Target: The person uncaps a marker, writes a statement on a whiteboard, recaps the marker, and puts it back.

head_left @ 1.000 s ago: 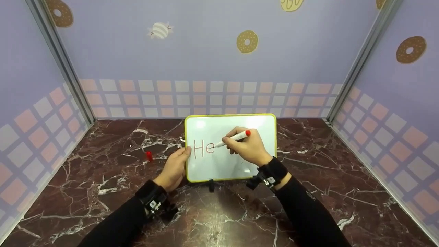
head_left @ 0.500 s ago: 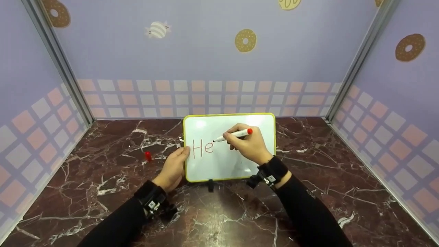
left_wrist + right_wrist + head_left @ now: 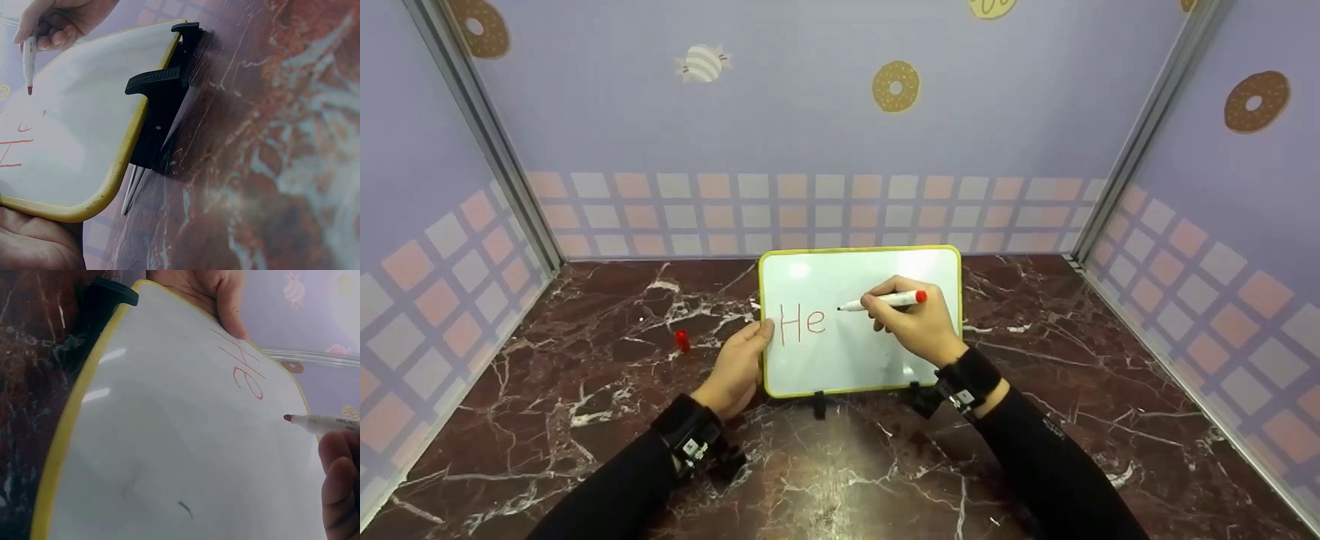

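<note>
A whiteboard (image 3: 840,360) with a yellow frame leans upright on a black stand (image 3: 160,107), and red letters "He" (image 3: 802,323) are written on its left half. My left hand (image 3: 735,367) grips the board's left edge, thumb on the front face and the other fingers behind it. In my right hand (image 3: 911,319) a white marker (image 3: 885,301) with a red end is pinched like a pen. Its tip points left, just right of the "e"; in the right wrist view the marker's red nib (image 3: 288,418) looks slightly off the surface.
A red marker cap (image 3: 682,340) stands on the dark marbled table (image 3: 585,450), left of the board. Patterned lilac walls (image 3: 795,127) enclose the table at the back and both sides. A small dark mark (image 3: 185,509) shows on the board.
My right hand has drawn the marker away from the end of the "e", first up, then to the right. My left hand keeps its grip on the board.
</note>
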Available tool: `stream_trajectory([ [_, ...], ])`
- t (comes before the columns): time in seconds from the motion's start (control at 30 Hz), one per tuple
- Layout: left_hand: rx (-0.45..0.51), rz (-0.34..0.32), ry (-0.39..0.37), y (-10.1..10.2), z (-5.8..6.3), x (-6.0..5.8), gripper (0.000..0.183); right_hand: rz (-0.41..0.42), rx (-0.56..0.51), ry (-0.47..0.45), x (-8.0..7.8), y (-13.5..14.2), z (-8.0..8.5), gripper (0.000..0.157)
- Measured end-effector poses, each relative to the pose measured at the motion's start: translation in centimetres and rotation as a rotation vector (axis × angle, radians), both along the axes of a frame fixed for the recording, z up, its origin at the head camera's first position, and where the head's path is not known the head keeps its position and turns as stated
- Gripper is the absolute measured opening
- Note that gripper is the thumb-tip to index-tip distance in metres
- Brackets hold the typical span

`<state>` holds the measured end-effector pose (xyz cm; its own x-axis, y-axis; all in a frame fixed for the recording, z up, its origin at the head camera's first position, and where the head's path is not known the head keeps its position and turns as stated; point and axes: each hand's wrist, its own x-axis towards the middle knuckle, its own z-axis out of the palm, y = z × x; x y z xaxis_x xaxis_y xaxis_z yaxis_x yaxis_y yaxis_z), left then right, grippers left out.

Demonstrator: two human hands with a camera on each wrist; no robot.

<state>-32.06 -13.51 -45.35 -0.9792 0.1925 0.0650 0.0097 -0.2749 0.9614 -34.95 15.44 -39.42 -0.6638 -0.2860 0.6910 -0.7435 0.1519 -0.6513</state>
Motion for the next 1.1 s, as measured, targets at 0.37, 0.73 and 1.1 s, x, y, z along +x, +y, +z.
stream_trajectory([
  [0.37, -0.005, 0.003, 0.009, 0.01, 0.00, 0.16, 0.048, 0.009, 0.050, 0.080, 0.11, -0.46, -0.61, 0.006],
  [0.73, -0.019, -0.024, 0.014, -0.16, 0.05, 0.06, 0.049, 0.005, 0.049, 0.085, 0.01, -0.74, -0.85, 0.009],
  [1.1, 0.002, 0.015, -0.001, 0.07, 0.05, 0.03, 0.047, 0.000, 0.036, 0.087, -0.09, -0.75, -1.05, 0.011],
])
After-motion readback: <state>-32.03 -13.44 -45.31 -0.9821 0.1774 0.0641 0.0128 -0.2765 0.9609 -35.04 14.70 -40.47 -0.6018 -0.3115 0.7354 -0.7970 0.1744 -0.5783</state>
